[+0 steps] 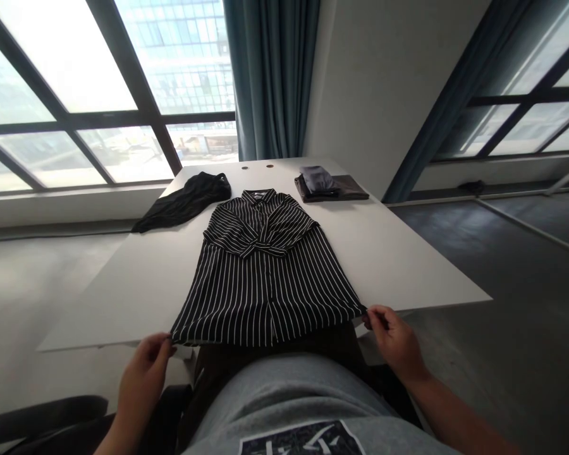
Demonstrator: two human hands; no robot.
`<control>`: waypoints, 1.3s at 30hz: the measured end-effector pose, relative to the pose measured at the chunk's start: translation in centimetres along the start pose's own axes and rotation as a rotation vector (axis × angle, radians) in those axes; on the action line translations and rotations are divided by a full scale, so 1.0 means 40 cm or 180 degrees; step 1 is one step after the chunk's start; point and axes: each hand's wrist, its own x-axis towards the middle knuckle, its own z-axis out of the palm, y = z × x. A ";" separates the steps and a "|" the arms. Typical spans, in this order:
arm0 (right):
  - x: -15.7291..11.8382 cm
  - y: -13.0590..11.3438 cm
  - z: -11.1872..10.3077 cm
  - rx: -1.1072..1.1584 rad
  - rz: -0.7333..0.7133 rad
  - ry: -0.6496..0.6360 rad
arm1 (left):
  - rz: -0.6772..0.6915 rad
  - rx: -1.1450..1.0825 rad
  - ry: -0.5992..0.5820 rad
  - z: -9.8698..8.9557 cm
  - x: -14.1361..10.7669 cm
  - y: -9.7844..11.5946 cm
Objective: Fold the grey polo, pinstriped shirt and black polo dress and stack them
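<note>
Black striped shirt (260, 291) lies flat on the near half of the white desk (99, 316), its sleeves crossed over the chest and its lower body unfolded. The left hand (142, 385) and right hand (396, 341) each pinch a hem corner. A black garment (184, 199) lies far left, a folded stack (329, 186) far right, with windows (76, 107) beyond.

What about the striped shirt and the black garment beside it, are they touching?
Apart. The head view shows a strip of white tabletop between the striped shirt and the black garment.
</note>
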 end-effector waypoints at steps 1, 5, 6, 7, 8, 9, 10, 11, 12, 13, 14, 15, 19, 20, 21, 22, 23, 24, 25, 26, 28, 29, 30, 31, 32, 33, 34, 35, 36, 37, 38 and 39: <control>-0.001 -0.001 -0.001 -0.0033 -0.0001 -0.0005 | -0.0032 -0.0083 0.0000 0.001 0.001 -0.003; -0.011 0.000 0.009 -0.0120 -0.0048 -0.0098 | -0.0184 -0.0339 -0.0083 0.005 0.007 -0.022; -0.014 0.004 0.013 -0.0122 -0.0064 -0.0154 | -0.0220 -0.0392 -0.0136 0.006 0.007 -0.027; -0.017 0.009 0.017 -0.0108 -0.0056 -0.0188 | -0.0233 -0.0455 -0.0202 0.006 0.007 -0.031; -0.020 0.015 0.021 -0.0083 -0.0006 -0.0169 | -0.0229 -0.0524 -0.0267 0.006 0.007 -0.034; -0.022 0.021 0.024 -0.0047 0.0090 -0.0102 | -0.0227 -0.0587 -0.0319 0.006 0.006 -0.036; -0.023 0.029 0.027 -0.0007 0.0224 -0.0023 | -0.0254 -0.0640 -0.0369 0.007 0.004 -0.037; -0.023 0.035 0.029 0.0032 0.0382 0.0035 | -0.0320 -0.0698 -0.0413 0.008 0.003 -0.036; -0.022 0.041 0.032 0.0079 0.0543 0.0051 | -0.0438 -0.0771 -0.0435 0.010 0.001 -0.033; -0.021 0.045 0.035 0.0147 0.0688 0.0012 | -0.0586 -0.0868 -0.0457 0.014 0.000 -0.030; -0.020 0.047 0.039 0.0247 0.0809 -0.0074 | -0.0717 -0.0992 -0.0504 0.020 -0.001 -0.027; -0.019 0.046 0.044 0.0381 0.0913 -0.0159 | -0.0804 -0.1119 -0.0541 0.028 -0.002 -0.023; -0.022 0.027 0.070 0.1208 0.1271 -0.0218 | -0.0822 -0.1302 -0.0504 0.076 -0.005 -0.016; -0.023 0.021 0.076 0.1415 0.1360 -0.0211 | -0.0862 -0.1309 -0.0435 0.088 -0.006 -0.016; -0.025 0.018 0.081 0.1590 0.1447 -0.0211 | -0.0898 -0.1316 -0.0379 0.098 -0.007 -0.017; -0.026 0.016 0.085 0.1714 0.1532 -0.0229 | -0.0904 -0.1325 -0.0367 0.106 -0.009 -0.019; -0.028 0.017 0.087 0.1774 0.1605 -0.0270 | -0.0880 -0.1315 -0.0385 0.109 -0.012 -0.021; -0.028 0.019 0.087 0.1772 0.1645 -0.0320 | -0.0824 -0.1273 -0.0444 0.109 -0.014 -0.024; -0.028 0.022 0.083 0.1686 0.1638 -0.0358 | -0.0757 -0.1185 -0.0472 0.104 -0.015 -0.027; -0.027 0.026 0.075 0.1504 0.1570 -0.0376 | -0.0695 -0.1059 -0.0439 0.094 -0.016 -0.030; -0.020 0.029 0.050 0.0905 0.1247 -0.0241 | -0.0553 -0.0708 -0.0192 0.065 -0.013 -0.034; -0.013 0.028 0.033 0.0565 0.1042 -0.0103 | -0.0458 -0.0495 0.0003 0.047 -0.008 -0.033; -0.003 0.025 0.015 0.0260 0.0843 0.0047 | -0.0348 -0.0288 0.0202 0.029 0.000 -0.030; 0.011 0.019 -0.002 0.0025 0.0662 0.0178 | -0.0238 -0.0101 0.0373 0.011 0.012 -0.023; 0.029 0.010 -0.018 -0.0134 0.0498 0.0282 | -0.0125 0.0050 0.0489 -0.004 0.028 -0.011; 0.053 -0.001 -0.030 -0.0236 0.0340 0.0351 | -0.0010 0.0162 0.0549 -0.016 0.049 0.005; 0.083 -0.013 -0.037 -0.0313 0.0169 0.0375 | 0.0113 0.0241 0.0564 -0.024 0.074 0.026; 0.118 -0.027 -0.038 -0.0391 -0.0021 0.0370 | 0.0254 0.0303 0.0538 -0.027 0.104 0.051; 0.160 -0.041 -0.033 -0.0482 -0.0227 0.0315 | 0.0405 0.0360 0.0474 -0.026 0.139 0.081; 0.206 -0.056 -0.022 -0.0594 -0.0446 0.0206 | 0.0572 0.0443 0.0388 -0.019 0.179 0.114; 0.256 -0.072 -0.005 -0.0721 -0.0652 0.0060 | 0.0732 0.0586 0.0274 -0.008 0.223 0.151; 0.310 -0.088 0.018 -0.0867 -0.0848 -0.0109 | 0.0860 0.0731 0.0135 0.007 0.270 0.191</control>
